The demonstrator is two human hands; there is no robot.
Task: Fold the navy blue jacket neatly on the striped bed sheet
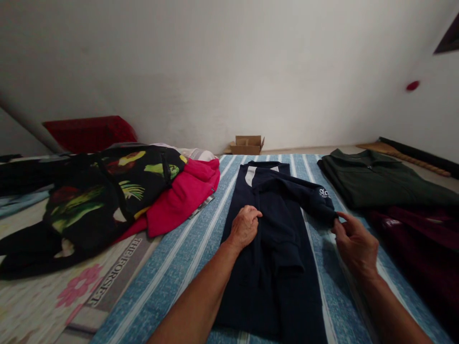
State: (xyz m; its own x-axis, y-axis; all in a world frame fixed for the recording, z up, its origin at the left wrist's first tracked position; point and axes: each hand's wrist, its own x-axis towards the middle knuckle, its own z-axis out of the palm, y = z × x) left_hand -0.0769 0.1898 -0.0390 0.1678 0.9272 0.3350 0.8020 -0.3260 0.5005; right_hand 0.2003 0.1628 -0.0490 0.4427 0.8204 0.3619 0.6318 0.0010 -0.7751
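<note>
I see the navy garment (276, 239) lying lengthwise down the middle of the blue striped mat (179, 258), partly folded, with one sleeve stretched out to the right. My left hand (245, 227) rests on its left half, fingers curled loosely together and pressing the cloth. My right hand (355, 243) pinches the sleeve cuff (328, 215), thumb and forefinger clamped on its edge. A dark green shirt (376, 181) lies just beyond that cuff, with a maroon garment (412, 239) below it, crowding the right side. A pile of clothes (118, 191) sits left, leaving bare mat between.
</note>
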